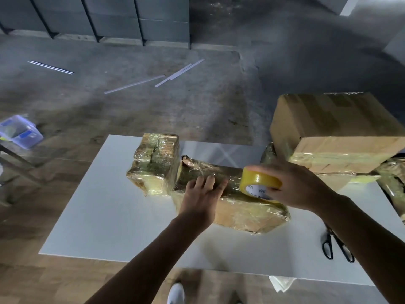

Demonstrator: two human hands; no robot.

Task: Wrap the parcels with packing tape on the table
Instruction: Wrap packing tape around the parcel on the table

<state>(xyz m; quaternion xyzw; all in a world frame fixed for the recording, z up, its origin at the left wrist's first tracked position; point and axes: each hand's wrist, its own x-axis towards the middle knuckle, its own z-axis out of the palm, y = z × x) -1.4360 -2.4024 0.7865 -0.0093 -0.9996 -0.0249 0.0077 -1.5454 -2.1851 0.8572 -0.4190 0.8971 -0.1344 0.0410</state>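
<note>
A long brown parcel (247,212) covered in shiny clear tape lies across the middle of the white table (105,211). My left hand (202,197) presses flat on its left half with straight fingers. My right hand (293,186) grips a yellow roll of packing tape (258,183) just above the parcel's right part. A smaller taped parcel (154,164) stands against the long one's left end.
A big cardboard box (335,130) sits on other wrapped parcels at the table's right. Black scissors (336,245) lie near the right front edge. A clear plastic bin (20,131) stands on the floor at left, and white strips (175,74) lie farther back.
</note>
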